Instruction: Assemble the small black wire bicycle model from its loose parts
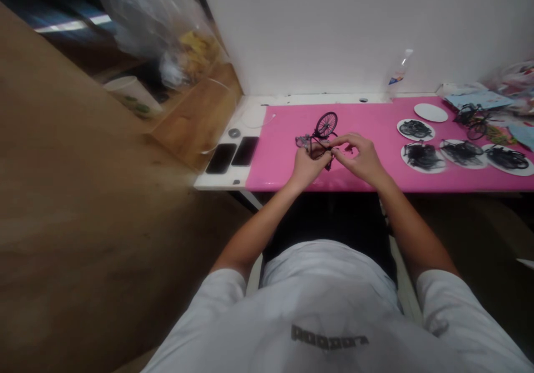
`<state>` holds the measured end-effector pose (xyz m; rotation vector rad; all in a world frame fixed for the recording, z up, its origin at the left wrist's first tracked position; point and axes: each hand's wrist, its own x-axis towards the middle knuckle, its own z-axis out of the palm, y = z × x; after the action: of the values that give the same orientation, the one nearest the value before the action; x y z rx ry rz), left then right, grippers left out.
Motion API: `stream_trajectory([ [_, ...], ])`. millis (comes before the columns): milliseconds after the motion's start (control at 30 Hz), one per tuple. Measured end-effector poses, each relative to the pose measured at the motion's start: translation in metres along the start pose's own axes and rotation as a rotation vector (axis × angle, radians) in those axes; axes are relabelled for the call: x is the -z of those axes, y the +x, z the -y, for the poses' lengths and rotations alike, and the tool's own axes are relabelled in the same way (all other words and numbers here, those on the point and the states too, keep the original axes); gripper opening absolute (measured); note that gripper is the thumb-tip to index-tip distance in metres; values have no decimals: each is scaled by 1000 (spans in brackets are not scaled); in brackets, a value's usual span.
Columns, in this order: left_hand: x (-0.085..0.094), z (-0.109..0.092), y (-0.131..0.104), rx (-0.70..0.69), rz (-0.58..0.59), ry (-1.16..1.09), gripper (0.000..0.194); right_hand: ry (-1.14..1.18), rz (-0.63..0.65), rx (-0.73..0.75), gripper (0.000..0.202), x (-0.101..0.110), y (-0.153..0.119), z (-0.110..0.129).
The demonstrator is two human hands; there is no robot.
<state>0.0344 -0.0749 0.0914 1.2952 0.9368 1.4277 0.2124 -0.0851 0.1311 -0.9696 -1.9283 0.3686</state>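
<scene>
A small black model bicycle [326, 124] is held up over the pink table cover, its spoked wheel tilted toward the wall. My left hand [309, 165] is closed around its frame from the left. From the right, my right hand [359, 156] pinches at the same spot, thumb and forefinger meeting close to the left fingertips. Whether a small part sits between those fingertips is too fine to make out. Much of the bicycle's frame is hidden behind the fingers.
White plates [430, 112] stand at right, several bearing black parts [420, 155]. Another dark model bicycle [473, 119] is beyond them. A clear bottle [399, 75] stands by the wall. Two dark phones [221, 158] lie at the table's left end. Plastic bags [154, 16] are at upper left.
</scene>
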Motion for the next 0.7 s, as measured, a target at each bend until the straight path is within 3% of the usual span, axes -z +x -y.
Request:
stream_trajectory([
  [100,2,3,3,2,-4,-9,15,-36,-45,-3,15,7,4,-13],
  [233,6,8,10,0,-34,-12,16,-276,-154,-144,21,26,9,-55],
  [367,11,11,14,-20,-43,-19,14,-594,-46,-462,29,48,5,-100],
  [467,12,12,15,-38,-46,-32,13,-652,68,-617,33,54,-1,-120],
  [700,10,9,15,-1,-50,-21,15,-708,195,-659,31,40,-9,-141],
])
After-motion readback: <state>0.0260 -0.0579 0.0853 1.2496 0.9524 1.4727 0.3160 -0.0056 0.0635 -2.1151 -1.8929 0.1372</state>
